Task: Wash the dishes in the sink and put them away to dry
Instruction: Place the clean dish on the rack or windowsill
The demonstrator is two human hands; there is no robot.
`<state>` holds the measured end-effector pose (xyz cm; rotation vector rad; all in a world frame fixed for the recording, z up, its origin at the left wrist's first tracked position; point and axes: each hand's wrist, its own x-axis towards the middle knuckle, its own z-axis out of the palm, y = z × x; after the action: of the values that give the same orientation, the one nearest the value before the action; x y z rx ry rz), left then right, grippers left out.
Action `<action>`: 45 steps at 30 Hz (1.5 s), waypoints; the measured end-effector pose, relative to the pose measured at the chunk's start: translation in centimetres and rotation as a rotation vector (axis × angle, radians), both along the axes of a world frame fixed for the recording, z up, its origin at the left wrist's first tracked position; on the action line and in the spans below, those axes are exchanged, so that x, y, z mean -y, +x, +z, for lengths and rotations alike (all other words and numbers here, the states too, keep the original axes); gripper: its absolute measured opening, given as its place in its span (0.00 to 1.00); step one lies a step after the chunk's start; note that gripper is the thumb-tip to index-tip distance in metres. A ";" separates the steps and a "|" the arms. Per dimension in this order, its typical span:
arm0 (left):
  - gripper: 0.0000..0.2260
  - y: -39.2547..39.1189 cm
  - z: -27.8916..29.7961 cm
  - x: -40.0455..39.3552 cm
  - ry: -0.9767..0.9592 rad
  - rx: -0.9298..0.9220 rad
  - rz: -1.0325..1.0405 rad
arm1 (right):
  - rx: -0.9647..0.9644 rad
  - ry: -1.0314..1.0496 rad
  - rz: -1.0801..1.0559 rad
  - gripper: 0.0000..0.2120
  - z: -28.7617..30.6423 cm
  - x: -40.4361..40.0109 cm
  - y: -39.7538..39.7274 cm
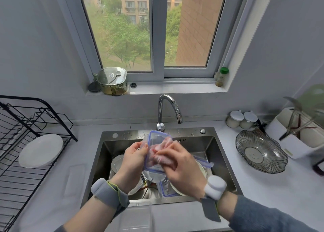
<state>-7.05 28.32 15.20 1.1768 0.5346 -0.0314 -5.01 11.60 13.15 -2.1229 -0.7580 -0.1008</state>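
Note:
Over the steel sink (pixel 217 151) I hold a clear plastic container lid with a blue rim (pixel 156 138) upright. My left hand (pixel 133 156) grips its left edge. My right hand (pixel 177 163) reaches behind the lid, its fingers showing through the clear plastic and pressed against it; whether they hold a cloth I cannot tell. Below, the sink holds white plates (pixel 117 163), another blue-rimmed container piece (pixel 166 190) and chopsticks (pixel 146 183). A white plate (pixel 41 150) leans in the black drying rack (pixel 19 126) on the left.
The chrome tap (pixel 169 107) arches just behind the lid. A clear plastic box (pixel 138 214) sits on the counter's front edge. A ribbed glass bowl (pixel 261 151), two lidded jars (pixel 241 119) and a white utensil holder (pixel 298 131) stand on the right counter.

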 end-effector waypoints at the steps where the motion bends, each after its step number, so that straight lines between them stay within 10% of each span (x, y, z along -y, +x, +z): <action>1: 0.12 0.1 0.0 -0.1 0.006 -0.005 0.006 | 0.004 -0.006 0.062 0.13 0.1 0.0 -1.1; 11: 0.11 -0.4 0.8 0.5 -0.040 0.019 -0.101 | -0.110 0.020 -0.239 0.10 0.3 1.2 5.2; 21: 0.13 0.5 1.3 -0.4 -0.092 0.047 -0.049 | 0.104 -0.127 0.201 0.14 0.7 -0.5 -1.7; 29: 0.12 0.8 1.6 -1.7 -0.058 0.059 -0.058 | -0.131 0.125 -0.098 0.09 0.7 0.8 3.3; 36: 0.12 0.2 0.8 -1.2 -0.102 0.033 -0.109 | -0.801 0.391 -0.309 0.05 0.1 1.0 4.5; 45: 0.24 -0.4 -1.5 0.6 0.202 -0.082 -0.323 | -0.933 0.643 -0.362 0.07 0.1 -0.8 3.3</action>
<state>-7.42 27.71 13.69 1.4551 0.4211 -0.3098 -1.66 12.37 13.26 -1.4132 0.2058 0.3846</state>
